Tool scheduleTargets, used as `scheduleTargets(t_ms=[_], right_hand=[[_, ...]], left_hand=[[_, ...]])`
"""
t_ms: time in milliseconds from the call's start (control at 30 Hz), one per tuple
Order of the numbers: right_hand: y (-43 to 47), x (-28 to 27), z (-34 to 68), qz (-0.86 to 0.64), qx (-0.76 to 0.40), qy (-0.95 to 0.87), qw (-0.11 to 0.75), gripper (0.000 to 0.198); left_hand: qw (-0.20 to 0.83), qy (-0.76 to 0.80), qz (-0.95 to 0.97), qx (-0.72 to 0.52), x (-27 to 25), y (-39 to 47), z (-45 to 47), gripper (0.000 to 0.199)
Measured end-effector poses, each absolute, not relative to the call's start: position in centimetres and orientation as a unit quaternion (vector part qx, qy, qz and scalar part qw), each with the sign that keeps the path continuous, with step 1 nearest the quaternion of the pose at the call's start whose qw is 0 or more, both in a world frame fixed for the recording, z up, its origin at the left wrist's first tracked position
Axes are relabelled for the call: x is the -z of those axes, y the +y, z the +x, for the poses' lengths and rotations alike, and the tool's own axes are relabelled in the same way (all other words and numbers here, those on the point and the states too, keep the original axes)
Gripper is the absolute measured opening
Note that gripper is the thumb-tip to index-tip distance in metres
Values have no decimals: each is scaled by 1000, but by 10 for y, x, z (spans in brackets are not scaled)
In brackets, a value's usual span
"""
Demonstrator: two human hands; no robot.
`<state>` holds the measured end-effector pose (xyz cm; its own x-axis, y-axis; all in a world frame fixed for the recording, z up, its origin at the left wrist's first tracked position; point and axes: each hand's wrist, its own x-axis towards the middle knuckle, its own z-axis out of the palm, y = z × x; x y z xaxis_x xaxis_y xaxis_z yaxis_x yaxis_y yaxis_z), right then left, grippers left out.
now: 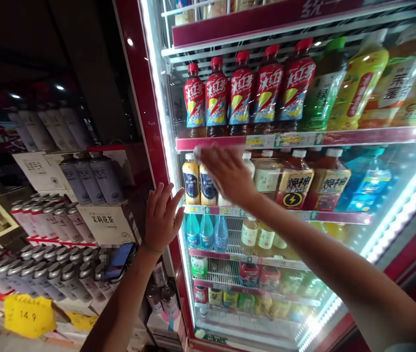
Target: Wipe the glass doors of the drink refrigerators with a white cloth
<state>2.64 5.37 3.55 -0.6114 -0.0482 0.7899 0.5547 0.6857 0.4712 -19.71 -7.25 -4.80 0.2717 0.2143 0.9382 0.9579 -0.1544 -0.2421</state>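
Note:
My right hand is stretched across the front of a lit glass-door drinks cooler, level with the second shelf from the top of the glass. Its fingers are blurred, and a pale smeared thing shows at the fingertips; what it is I cannot make out. Behind the hand stand bottles with dark blue labels, partly covered by it. My left hand is raised with fingers spread beside the cooler's red frame. Nothing is in it. Whether it touches the frame or glass, I cannot tell.
Red-labelled tea bottles line the shelf above, with green and yellow bottles to their right. On the left, stacks of grey cans stand on boxes, with a phone and a yellow price sign lower down.

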Motion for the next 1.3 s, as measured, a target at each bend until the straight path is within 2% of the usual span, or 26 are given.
scheduleTargets(t_ms=[133, 200, 300, 400, 500, 600, 700, 800, 933, 1000, 1100, 1200, 1300], right_hand=[[38, 115, 13, -68, 410, -861, 294, 71], [26, 183, 14, -23, 417, -867, 270, 63], [11, 228, 13, -3, 429, -864, 263, 58], [15, 192, 3, 5, 442, -858, 261, 63], [36, 90, -12, -54, 445, -848, 284, 70], [54, -28, -24, -116, 423, -827, 350, 78], [55, -93, -36, -115, 389, -828, 387, 83], [43, -63, -48, -127, 378, -836, 377, 83], [23, 84, -48, -83, 421, -854, 296, 68], [15, 162, -37, -62, 406, -863, 295, 70], [10, 227, -22, 2, 378, -885, 273, 71], [13, 200, -20, 9, 370, -903, 216, 72], [26, 95, -29, -64, 379, -891, 240, 79]], left_hand=[[468, -448, -660, 380, 43, -72, -213, 57], [471, -446, -659, 380, 44, -73, -220, 56], [472, -441, -664, 377, 45, -77, -229, 55], [473, -432, -673, 371, 44, -82, -238, 56], [471, -423, -675, 378, 42, -85, -245, 58], [471, -412, -676, 390, 39, -86, -250, 60], [476, -408, -672, 394, 37, -87, -253, 60], [480, -406, -670, 395, 38, -88, -258, 59], [479, -403, -672, 395, 41, -91, -265, 59], [477, -403, -673, 396, 43, -93, -268, 59], [474, -401, -678, 393, 44, -94, -271, 59], [469, -399, -683, 393, 44, -93, -272, 60], [463, -396, -686, 397, 43, -90, -272, 61]])
